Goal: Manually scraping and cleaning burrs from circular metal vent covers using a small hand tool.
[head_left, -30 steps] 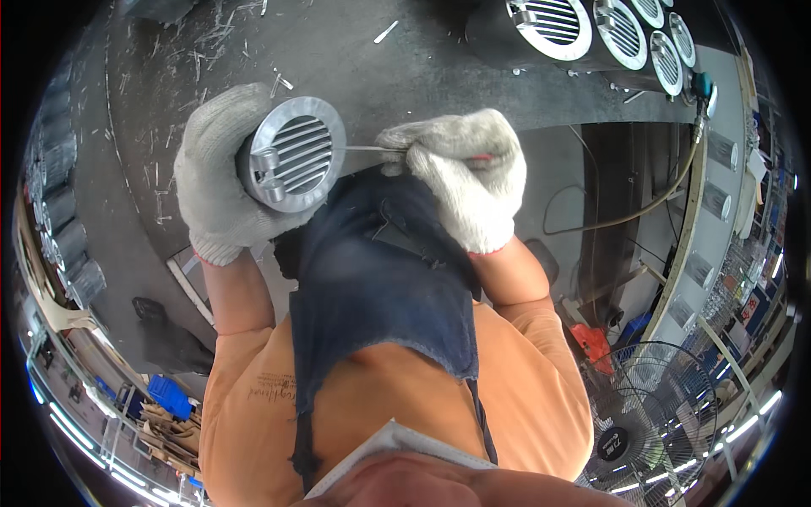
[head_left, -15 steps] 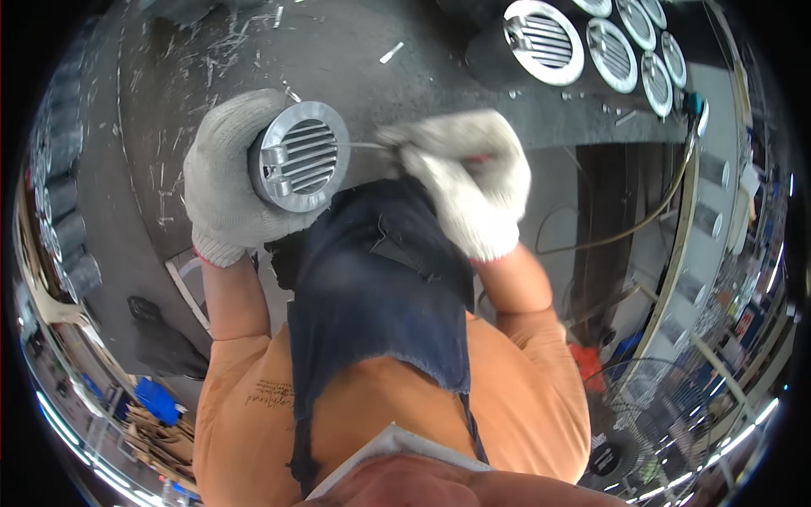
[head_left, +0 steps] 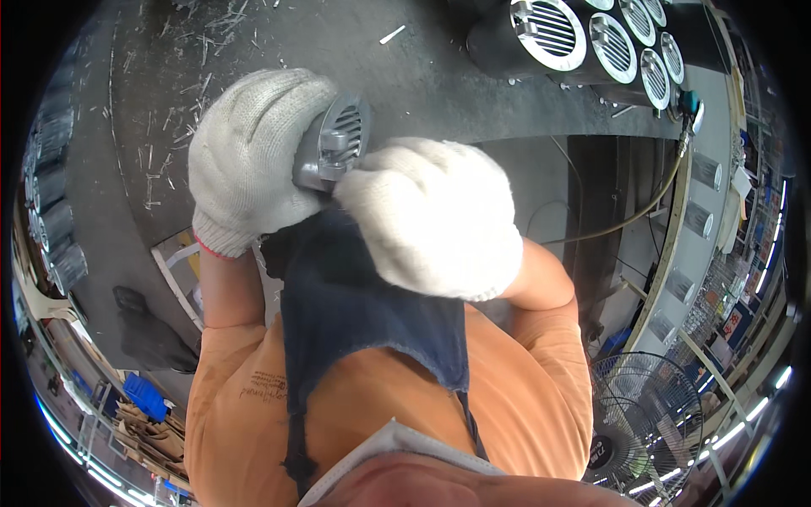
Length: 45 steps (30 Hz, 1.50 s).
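A round grey metal housing with a slatted grille face [head_left: 342, 135] is tilted so its face turns to the right. Around its left side wraps my gloved left hand [head_left: 253, 152], closed on it above the bench. My gloved right hand [head_left: 435, 215] is closed at the housing's lower right edge, its back toward the view. Its fingertips are hidden, so whatever they hold cannot be made out. A small hinged bracket [head_left: 336, 144] shows on the grille between the two hands.
Several dark cylinders with bright slatted ring faces [head_left: 549, 34] stand at the far right of the dark bench [head_left: 422, 84]. Metal slivers [head_left: 152, 177] litter its left part. A hose [head_left: 634, 226] hangs at the right. Below it stands a black fan [head_left: 646, 406].
My right hand has moved left and down against the housing, turning its back to the view. The thin strip seen from its fingers is now hidden. The housing has tilted to the right.
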Available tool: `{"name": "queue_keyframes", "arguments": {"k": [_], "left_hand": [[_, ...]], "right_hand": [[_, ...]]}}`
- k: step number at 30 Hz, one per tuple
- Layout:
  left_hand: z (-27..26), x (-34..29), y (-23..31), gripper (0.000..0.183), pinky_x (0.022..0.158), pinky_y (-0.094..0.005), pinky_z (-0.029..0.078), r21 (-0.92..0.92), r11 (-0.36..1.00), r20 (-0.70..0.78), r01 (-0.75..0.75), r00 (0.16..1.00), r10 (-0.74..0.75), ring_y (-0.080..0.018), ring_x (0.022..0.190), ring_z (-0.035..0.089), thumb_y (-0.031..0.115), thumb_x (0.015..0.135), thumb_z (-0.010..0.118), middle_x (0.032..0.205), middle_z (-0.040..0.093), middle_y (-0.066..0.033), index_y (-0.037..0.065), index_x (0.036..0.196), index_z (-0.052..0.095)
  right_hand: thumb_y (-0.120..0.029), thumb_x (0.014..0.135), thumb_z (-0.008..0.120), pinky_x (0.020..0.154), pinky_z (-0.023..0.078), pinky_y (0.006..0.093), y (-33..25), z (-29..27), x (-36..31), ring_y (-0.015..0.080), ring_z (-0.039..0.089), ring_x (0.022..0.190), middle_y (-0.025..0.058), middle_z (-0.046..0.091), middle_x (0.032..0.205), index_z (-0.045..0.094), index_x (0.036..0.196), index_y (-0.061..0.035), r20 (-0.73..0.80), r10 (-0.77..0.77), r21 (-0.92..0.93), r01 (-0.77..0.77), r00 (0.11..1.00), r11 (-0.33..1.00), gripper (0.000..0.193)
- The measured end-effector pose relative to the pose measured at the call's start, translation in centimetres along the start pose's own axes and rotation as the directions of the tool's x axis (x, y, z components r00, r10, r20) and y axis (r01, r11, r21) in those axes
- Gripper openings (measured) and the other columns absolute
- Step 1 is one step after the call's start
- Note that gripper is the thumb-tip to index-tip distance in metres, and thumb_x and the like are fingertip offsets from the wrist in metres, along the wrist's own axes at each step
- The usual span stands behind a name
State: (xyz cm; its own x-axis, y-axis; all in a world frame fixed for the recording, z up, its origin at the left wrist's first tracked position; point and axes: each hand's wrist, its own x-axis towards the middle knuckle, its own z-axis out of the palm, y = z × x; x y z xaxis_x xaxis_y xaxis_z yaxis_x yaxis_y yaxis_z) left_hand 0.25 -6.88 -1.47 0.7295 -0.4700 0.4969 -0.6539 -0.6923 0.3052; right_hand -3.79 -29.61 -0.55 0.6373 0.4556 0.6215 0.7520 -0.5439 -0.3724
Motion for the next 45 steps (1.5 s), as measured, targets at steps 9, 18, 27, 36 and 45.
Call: {"name": "queue_keyframes", "arguments": {"k": [9, 18, 27, 36, 45], "left_hand": [[-0.8, -0.3, -0.5, 0.057, 0.097, -0.0445, 0.064, -0.059, 0.997, -0.023, -0.040, 0.999, 0.039, -0.0302, 0.105, 0.077, 0.026, 0.062, 0.096, 0.111, 0.078, -0.0062, 0.014, 0.115, 0.080], [-0.7, -0.2, -1.1, 0.063, 0.095, -0.0426, 0.064, -0.123, 0.992, -0.010, 0.031, 0.999, -0.032, -0.0303, 0.108, 0.078, 0.024, 0.058, 0.100, 0.113, 0.081, -0.0084, 0.012, 0.117, 0.079], [-0.6, -0.5, -1.3, 0.065, 0.097, -0.0444, 0.064, -0.086, 0.996, -0.019, 0.012, 1.000, -0.013, -0.0322, 0.108, 0.078, 0.029, 0.062, 0.099, 0.118, 0.080, -0.0094, 0.010, 0.121, 0.078], [-0.9, -1.6, -2.1, 0.077, 0.100, -0.0491, 0.063, -0.153, 0.984, -0.061, 0.090, 0.993, -0.100, -0.0345, 0.115, 0.077, 0.033, 0.056, 0.103, 0.122, 0.079, -0.0103, 0.009, 0.124, 0.076], [-0.4, -2.2, -2.9, 0.082, 0.101, -0.0491, 0.063, -0.173, 0.983, -0.069, 0.056, 0.995, -0.069, -0.0365, 0.116, 0.076, 0.038, 0.057, 0.105, 0.125, 0.077, -0.0115, 0.009, 0.128, 0.075]], "right_hand": [[-0.003, 0.093, 0.082, 0.083, 0.064, 0.0314, 4.3, -0.7, 0.8, 0.0154, 0.079, 0.092, 0.0104, 0.082, 0.098, 0.074, 0.096, -0.0013, 0.512, 0.465, 0.684, -0.670, 0.722, 0.287, 0.009], [0.010, 0.089, 0.082, 0.086, 0.067, 0.0392, 2.0, -0.4, -2.7, 0.0284, 0.081, 0.096, 0.0185, 0.080, 0.104, 0.071, 0.104, 0.0008, 0.045, 0.571, 0.870, -0.313, 0.819, 0.380, 0.020], [0.003, 0.081, 0.084, 0.072, 0.064, 0.0359, 1.7, 0.1, -0.9, 0.0294, 0.080, 0.082, 0.0106, 0.081, 0.093, 0.076, 0.096, -0.0056, 0.120, 0.404, 0.594, -0.392, 0.907, 0.703, 0.019], [0.005, 0.085, 0.081, 0.079, 0.066, 0.0398, 2.2, 1.0, -1.1, 0.0306, 0.080, 0.086, 0.0132, 0.080, 0.095, 0.077, 0.100, -0.0028, -0.013, 0.469, 0.869, -0.222, 0.883, 0.443, 0.018], [-0.001, 0.085, 0.082, 0.073, 0.065, 0.0401, 2.1, 3.1, -1.4, 0.0324, 0.079, 0.081, 0.0122, 0.080, 0.094, 0.079, 0.103, -0.0046, -0.079, 0.217, 0.460, -0.157, 0.973, 0.874, 0.018]]}}
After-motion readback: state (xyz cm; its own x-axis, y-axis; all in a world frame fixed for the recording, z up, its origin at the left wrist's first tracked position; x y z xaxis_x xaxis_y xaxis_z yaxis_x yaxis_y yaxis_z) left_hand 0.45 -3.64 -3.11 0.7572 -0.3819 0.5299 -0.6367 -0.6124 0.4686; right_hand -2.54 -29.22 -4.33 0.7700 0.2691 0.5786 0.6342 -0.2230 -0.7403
